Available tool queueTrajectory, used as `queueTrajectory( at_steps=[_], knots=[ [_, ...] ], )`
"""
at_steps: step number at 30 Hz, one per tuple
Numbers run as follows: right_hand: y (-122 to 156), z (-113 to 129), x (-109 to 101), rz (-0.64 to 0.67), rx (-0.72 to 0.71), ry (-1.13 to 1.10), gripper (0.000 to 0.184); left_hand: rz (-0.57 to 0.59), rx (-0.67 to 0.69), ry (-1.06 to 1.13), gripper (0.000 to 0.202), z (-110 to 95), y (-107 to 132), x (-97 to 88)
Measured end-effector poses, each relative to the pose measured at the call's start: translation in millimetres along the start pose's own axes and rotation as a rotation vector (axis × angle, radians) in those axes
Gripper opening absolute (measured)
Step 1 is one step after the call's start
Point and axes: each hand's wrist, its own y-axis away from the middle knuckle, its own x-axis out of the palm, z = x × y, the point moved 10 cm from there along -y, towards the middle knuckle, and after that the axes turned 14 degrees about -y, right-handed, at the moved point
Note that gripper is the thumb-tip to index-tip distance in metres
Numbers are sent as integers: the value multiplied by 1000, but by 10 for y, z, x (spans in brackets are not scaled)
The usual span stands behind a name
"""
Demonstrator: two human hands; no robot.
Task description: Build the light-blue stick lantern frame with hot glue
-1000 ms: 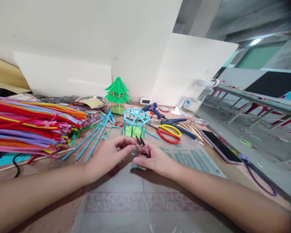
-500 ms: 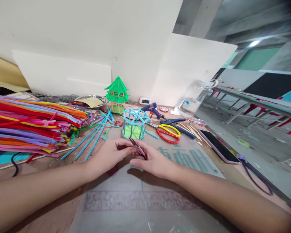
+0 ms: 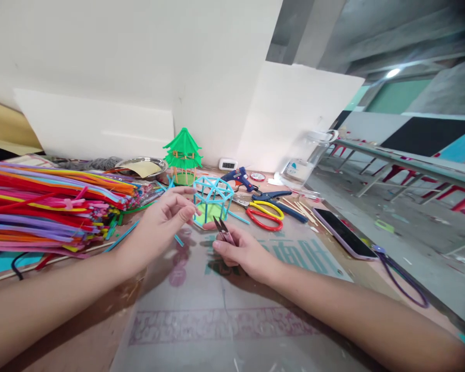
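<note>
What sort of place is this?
Probably a craft workbench in a bare workshop hall: a heap of coloured pipe cleaners, a glue gun and scissors lie near a green pagoda model, and the right hand holds thread snips.

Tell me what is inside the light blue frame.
Through its open bars, the light blue frame shows a green sheet as its floor and nothing else. The left hand hides its lower left edge; snips in the right hand stand before it.
</note>
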Motion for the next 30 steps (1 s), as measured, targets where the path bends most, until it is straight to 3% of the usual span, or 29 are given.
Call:
queueTrajectory(
  at_steps=[2, 5, 8, 13, 15, 20, 23, 30],
  knots=[
    [-2, 6, -27, -24, -8, 37, 49, -30, 24, 16, 25, -72, -19, -82],
    [7, 72, -102, -90, -61, 126, 42, 26, -83, 121, 22, -19, -15, -37],
    [46, 252, -174, -164, -194, 266, 41, 146, -233, 196, 23, 133, 47, 168],
    [163, 533, -209, -253, -425, 496, 25, 277, -310, 286, 37, 298, 160, 474],
    [197, 570, -156, -227, -487, 607, 18, 318, -329, 320, 44, 316, 196, 553],
    [209, 466, 22, -54, -483, 837, 42, 369, -371, 374, 50, 260, 252, 626],
    [206, 428, 63, -12, -467, 872, 48, 360, -346, 393, 53, 210, 258, 622],
    [208, 452, 90, -16, -486, 830, 38, 336, -247, 333, 41, 124, 255, 606]
  ],
)
